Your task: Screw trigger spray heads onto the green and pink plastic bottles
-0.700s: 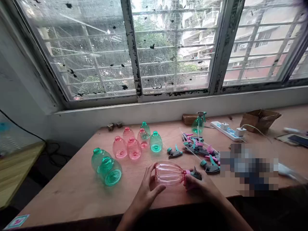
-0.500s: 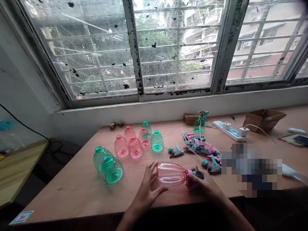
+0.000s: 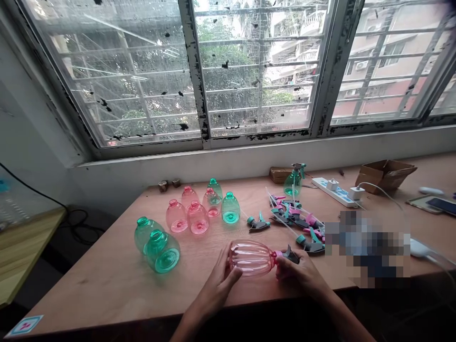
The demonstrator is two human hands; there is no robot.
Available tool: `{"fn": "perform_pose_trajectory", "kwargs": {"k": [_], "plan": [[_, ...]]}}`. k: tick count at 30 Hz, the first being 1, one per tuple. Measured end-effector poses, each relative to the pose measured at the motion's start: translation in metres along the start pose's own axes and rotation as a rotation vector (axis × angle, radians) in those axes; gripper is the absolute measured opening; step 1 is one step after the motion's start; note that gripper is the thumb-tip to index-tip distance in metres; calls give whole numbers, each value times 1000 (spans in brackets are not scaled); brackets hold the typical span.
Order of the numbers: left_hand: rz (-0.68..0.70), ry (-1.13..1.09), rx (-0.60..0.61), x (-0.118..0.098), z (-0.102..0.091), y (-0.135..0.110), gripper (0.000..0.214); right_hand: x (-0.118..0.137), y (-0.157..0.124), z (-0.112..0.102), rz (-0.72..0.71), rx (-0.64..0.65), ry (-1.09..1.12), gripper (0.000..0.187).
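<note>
Pink bottle in hand: one, see-through (image 3: 251, 257), on its side above the near edge of the table (image 3: 107, 289), between both hands; no liquid made out.
Left hand: (image 3: 218, 281) at the base, thumb and fingers parted around it.
Right hand: (image 3: 301, 270) fingers curled about the dark spray head (image 3: 292, 255) and its pink collar, seemingly pinching there; exact fingertip contact hidden.
Risk, base: might slip or turn, were the left hand's hold too light on smooth plastic.
Risk, collar: might sit crooked, were head and neck tilted out of line.
Standing pink bottles: four (image 3: 198, 218), uncapped, no contents made out.
Standing green bottles: four (image 3: 164, 254), uncapped, likewise.
Headed green bottle: one (image 3: 292, 184), upright at the back; fill cannot be told.
Carton: one (image 3: 386, 178), brown, flaps up; inside not visible.
Loose spray heads: a heap (image 3: 297, 218), right of the uncapped bottles.
</note>
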State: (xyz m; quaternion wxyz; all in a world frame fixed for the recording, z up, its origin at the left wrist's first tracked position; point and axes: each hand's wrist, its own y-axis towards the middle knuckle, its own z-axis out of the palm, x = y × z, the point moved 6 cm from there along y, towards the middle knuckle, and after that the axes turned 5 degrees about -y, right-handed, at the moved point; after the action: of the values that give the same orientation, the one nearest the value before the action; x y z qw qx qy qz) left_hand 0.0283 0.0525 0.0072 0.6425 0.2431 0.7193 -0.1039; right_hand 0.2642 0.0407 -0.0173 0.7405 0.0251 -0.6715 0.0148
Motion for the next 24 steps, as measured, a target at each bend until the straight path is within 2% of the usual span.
{"fn": "perform_pose_trajectory", "kwargs": {"k": [4,10,16,24], "plan": [[-11,-18,23,-6,4,0,89,-1,1,-3,-6,-15,-22,40],[-1,-9,29,-8,6,-3,101,3,-1,-2,-54,-21,-91,44],[25,43,-10,-1,3,-2,93,9,-3,3,-52,32,-121,43],[164,168,-38,-19,10,-9,92,11,-7,2,7,90,-98,53]]}}
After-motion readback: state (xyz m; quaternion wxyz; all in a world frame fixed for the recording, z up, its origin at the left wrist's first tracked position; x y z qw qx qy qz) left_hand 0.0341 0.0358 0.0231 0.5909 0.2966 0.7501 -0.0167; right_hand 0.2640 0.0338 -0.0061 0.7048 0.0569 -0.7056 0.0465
